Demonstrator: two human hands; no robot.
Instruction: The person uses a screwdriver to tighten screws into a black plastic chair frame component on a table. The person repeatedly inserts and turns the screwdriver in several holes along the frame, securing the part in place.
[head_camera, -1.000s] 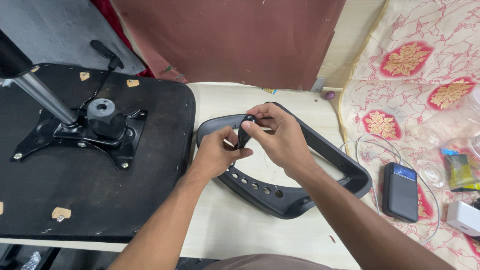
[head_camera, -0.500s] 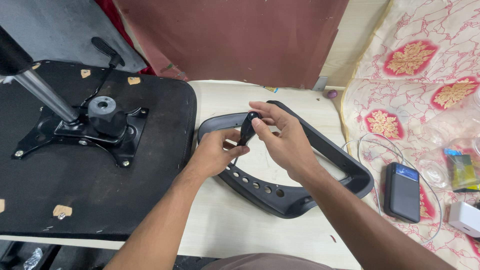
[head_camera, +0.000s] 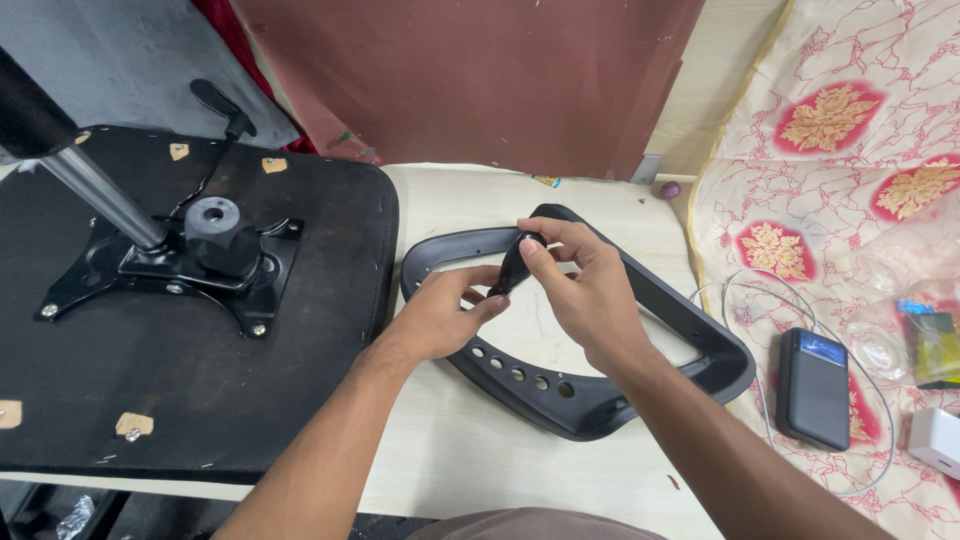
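A black plastic chair armrest frame, a closed loop with a row of holes along its near bar, lies flat on the pale floor. Over its left half both hands meet on a small black elongated piece. My right hand pinches the piece's upper end with thumb and fingers. My left hand grips its lower end from below. What the piece is exactly cannot be told.
An upturned black chair seat with a metal mounting plate, knob and gas-lift cylinder lies at left. A maroon board stands behind. On the patterned cloth at right lie a black power bank, a cable and small packets.
Both hands shifted slightly; the small black piece has been lifted and turned more upright between the fingers. The armrest frame and chair seat have stayed in place.
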